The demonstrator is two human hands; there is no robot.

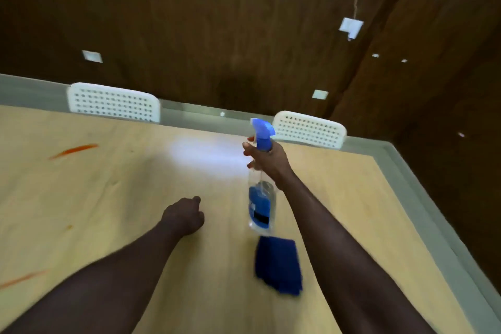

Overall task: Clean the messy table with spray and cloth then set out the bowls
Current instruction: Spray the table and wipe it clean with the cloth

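Observation:
My right hand [267, 158] grips the neck of a clear spray bottle [260, 205] with a blue trigger head and blue liquid, held above the light wooden table [130, 198]. A folded dark blue cloth [279, 266] lies on the table just below the bottle, left of my right forearm. My left hand [185, 215] hovers over the middle of the table with its fingers curled and nothing in it. Orange streaks [74, 150] mark the table at the far left, and another orange streak [23, 278] shows near the left edge. No bowls are in view.
Two white perforated chair backs [113, 102] [309, 129] stand at the table's far edge. A grey border [423, 190] runs along the far and right edges. Dark wood floor lies beyond. The picture is blurred by motion.

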